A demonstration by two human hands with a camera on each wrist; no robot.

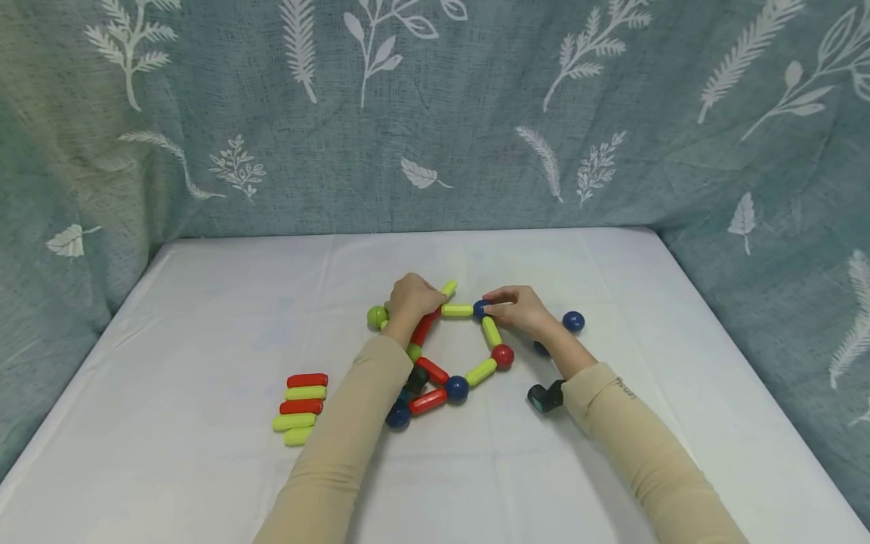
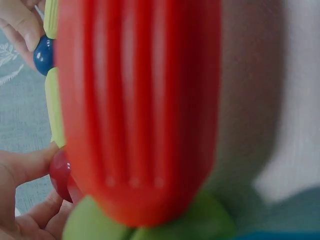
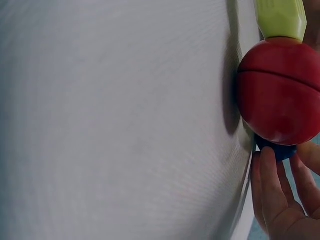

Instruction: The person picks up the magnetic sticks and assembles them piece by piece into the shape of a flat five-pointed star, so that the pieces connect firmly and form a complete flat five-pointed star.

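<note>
Soft, even light fills the head view, leaving the tabletop (image 1: pixel 204 317) pale with faint shadows beside the sleeves (image 1: pixel 322 461). The left wrist view blurs the close red rod (image 2: pixel 135 110), glare streaking its ridges; the right wrist view is dimmer, with a soft shadow left of the red ball (image 3: pixel 280 97).

White-covered worktop (image 1: pixel 170 340) here: five rods (image 1: pixel 301 406) lined up left, a ball-and-rod frame (image 1: pixel 481 372) centre, loose blue ball (image 1: pixel 573 322) right!

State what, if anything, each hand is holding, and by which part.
The left hand pinches a red ball by its sides; the right hand pinches a blue ball, also by its sides.
</note>
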